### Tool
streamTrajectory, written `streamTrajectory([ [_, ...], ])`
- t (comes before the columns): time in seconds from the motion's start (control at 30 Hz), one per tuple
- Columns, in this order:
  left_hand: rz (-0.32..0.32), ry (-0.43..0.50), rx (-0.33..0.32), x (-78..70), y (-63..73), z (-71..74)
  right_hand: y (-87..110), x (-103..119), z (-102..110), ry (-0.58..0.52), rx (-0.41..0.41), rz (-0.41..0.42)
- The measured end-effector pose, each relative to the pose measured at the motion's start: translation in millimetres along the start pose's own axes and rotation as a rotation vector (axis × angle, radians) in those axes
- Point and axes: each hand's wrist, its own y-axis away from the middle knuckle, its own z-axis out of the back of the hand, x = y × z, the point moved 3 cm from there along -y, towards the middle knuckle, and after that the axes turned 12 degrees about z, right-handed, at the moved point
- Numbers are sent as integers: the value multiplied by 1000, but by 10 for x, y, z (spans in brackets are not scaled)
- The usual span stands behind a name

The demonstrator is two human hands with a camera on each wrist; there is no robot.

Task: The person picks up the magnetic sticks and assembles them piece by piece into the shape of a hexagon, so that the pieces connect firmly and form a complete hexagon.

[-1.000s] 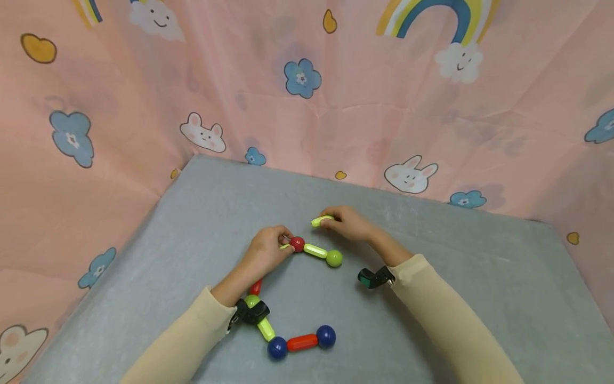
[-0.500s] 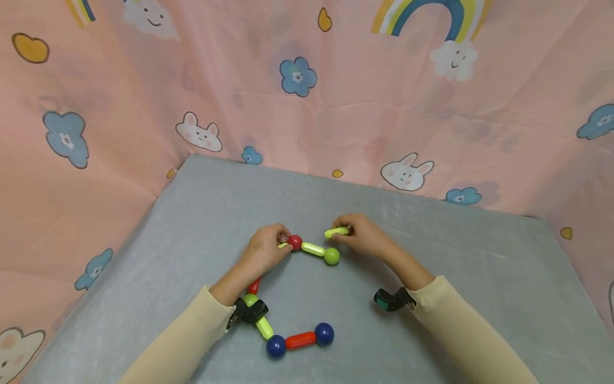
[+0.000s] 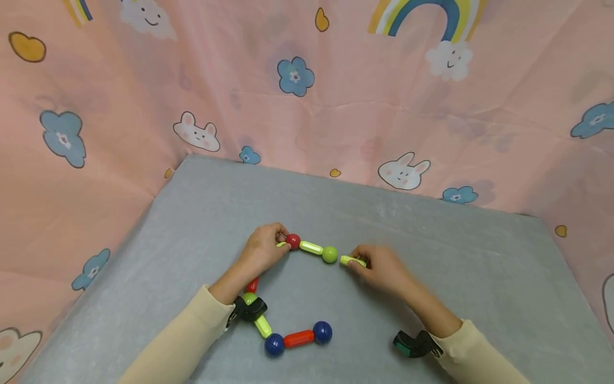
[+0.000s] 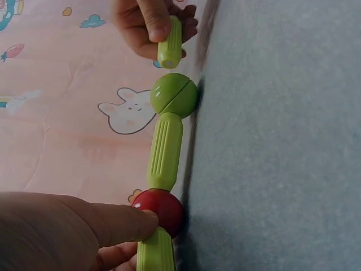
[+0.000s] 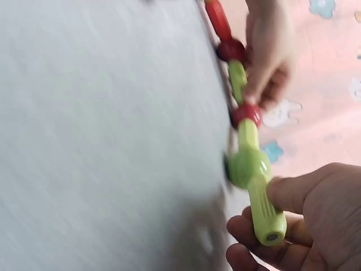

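Observation:
My left hand (image 3: 263, 250) pinches a red ball (image 3: 293, 241) in a chain of magnetic building rods and balls lying on the grey cloth. From that ball a yellow-green rod (image 4: 164, 152) leads to a green ball (image 3: 329, 254) at the chain's end. Just right of the green ball, my right hand (image 3: 381, 268) pinches a loose yellow-green magnetic rod (image 3: 352, 261) between thumb and fingers. The rod's free end points at the ball, with a small gap in the head and left wrist views. A bare round end shows in the right wrist view (image 5: 274, 236).
The chain bends back under my left forearm, partly hidden, through a red rod (image 3: 252, 285) and a yellow-green rod (image 3: 263, 326). Its near end has a blue ball (image 3: 274, 345), a red rod (image 3: 299, 338) and another blue ball (image 3: 323, 333). A pink printed curtain (image 3: 336, 122) stands behind.
My right hand has carried the loose rod from behind the chain rightward and toward me, to beside the green ball. My left hand keeps its hold on the red ball.

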Motion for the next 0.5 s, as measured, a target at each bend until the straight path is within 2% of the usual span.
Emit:
streamTrajectory([
  [0.1,12,5,4,3,-5,6,50,84,-83,-5,7,-42],
  [0.37,29,9,8,-10,-11,13,47,250,-236,-153,-19,-211],
  [0.5,18,8,8,-23,-17,2,10,259,-267,-192,-47,-241],
])
